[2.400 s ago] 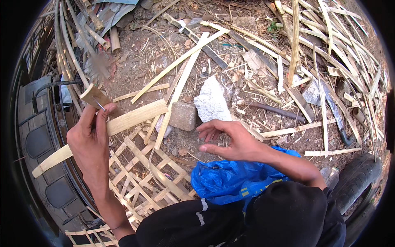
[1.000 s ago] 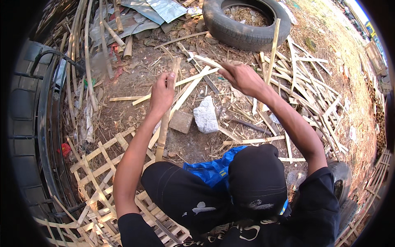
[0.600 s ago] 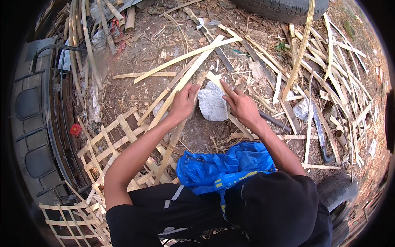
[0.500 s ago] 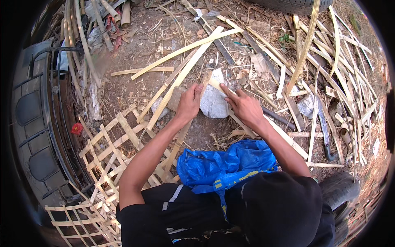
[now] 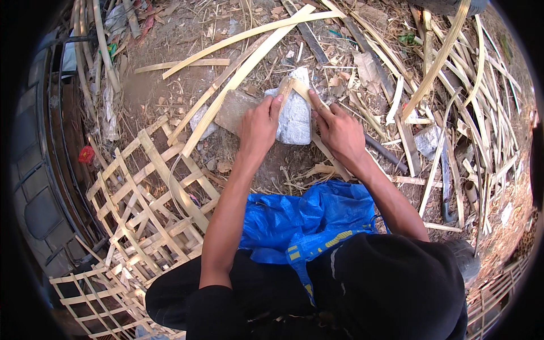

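Note:
My left hand (image 5: pixel 258 128) is closed around a bamboo strip (image 5: pixel 287 90), its thumb pressed along the side. My right hand (image 5: pixel 341 134) grips a paler bamboo strip (image 5: pixel 302 88), index finger stretched along it. The ends of both strips come together over a whitish stone block (image 5: pixel 294 122) on the ground. My palms hide the middle of each strip. Beside my left hand, a flat brownish stone (image 5: pixel 231 112) lies against the block.
A blue plastic sheet (image 5: pixel 306 215) covers my lap. Woven bamboo lattice (image 5: pixel 141 198) spreads at left, beside a dark metal frame (image 5: pixel 42 187). Cut strips (image 5: pixel 481 107) pile up at right, near a long blade (image 5: pixel 445 181) and a dark rod (image 5: pixel 386 153). A tyre (image 5: pixel 453 4) shows at top.
The view has shifted, so the ground appears higher and the lattice shows more fully. My left forearm is more upright. Both hands keep their strips, whose ends still meet over the stone block.

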The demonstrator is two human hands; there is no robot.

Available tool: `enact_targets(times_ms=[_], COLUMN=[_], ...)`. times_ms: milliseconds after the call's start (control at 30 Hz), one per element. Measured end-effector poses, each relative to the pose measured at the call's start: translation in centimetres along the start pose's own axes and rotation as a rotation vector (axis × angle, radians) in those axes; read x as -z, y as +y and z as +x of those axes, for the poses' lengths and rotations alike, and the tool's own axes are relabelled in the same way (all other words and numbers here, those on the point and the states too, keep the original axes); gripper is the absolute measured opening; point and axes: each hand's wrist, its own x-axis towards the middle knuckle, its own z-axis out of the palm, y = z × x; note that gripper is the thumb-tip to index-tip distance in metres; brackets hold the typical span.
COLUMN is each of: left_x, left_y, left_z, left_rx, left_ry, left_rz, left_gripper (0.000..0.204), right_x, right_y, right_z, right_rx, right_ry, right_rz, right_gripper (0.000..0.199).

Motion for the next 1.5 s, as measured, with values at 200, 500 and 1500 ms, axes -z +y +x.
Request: enact_targets(times_ms=[200, 500, 1500], left_x=[-0.8, 0.8, -3.0], left_y=[0.4, 0.8, 0.1], left_z=[-0.4, 0.6, -0.3], left_rx=[-0.023, -0.138, -0.413], left_ry=[0.069, 0.022, 0.331], left_rz=[0.059, 0.236, 0.083], left_gripper=[0.047, 0.045, 0.046], right_x=[0.1, 1.2, 2.6], right_y=[-0.6, 1.7, 3.1], right_z=[0.0, 0.6, 2.3], right_rx=[-0.060, 0.027, 0.141], right_ry=[-0.051, -0.079, -0.173], right_rz=[0.019, 0.063, -0.020], right_gripper=[0.052, 0.048, 0.055])
